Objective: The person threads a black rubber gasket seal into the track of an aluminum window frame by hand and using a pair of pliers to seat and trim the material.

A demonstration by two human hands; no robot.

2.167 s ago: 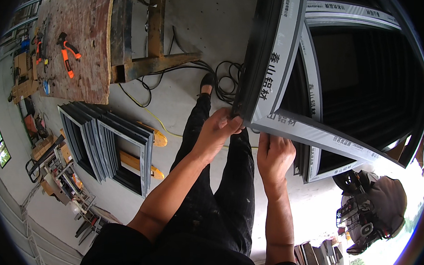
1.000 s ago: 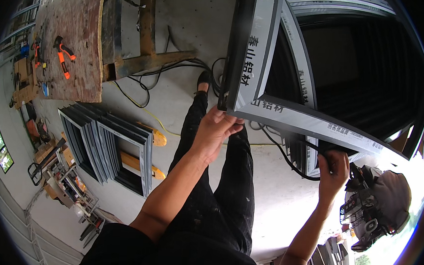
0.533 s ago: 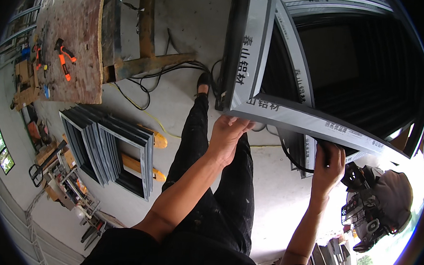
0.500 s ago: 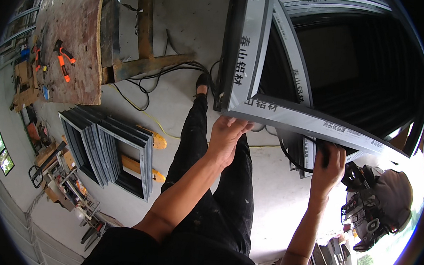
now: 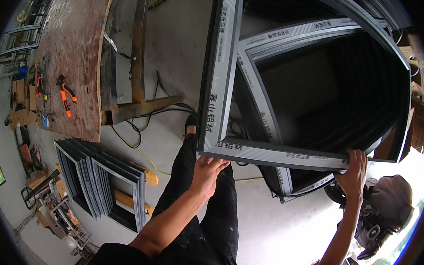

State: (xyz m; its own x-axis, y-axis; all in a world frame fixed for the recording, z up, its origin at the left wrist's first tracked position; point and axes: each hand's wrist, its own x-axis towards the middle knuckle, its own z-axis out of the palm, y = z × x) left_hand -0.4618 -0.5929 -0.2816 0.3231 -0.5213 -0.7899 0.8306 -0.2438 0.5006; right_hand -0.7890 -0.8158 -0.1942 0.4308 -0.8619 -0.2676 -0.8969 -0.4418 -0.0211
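A large grey aluminium window frame with printed protective film fills the upper right. My left hand grips its lower edge near the left corner, fingertips tucked behind the bar. Toward the right end of that same bar, my right hand is closed around it, with the thumb side over the top. Behind it leans a second aluminium frame, set at an angle, and further dark frames show inside its opening. A black strip-like curve runs below the bar, left of my right hand; its kind is unclear.
At left stands a worn wooden worktable with orange-handled pliers. Several finished-looking frames rest on a yellow pallet jack. Cables trail over the floor. A scooter is parked at right.
The front frame has shifted left and toward me, and its lower bar now lies nearly level. My right hand has moved from beneath the bar onto its right end. My left hand stays at the left corner.
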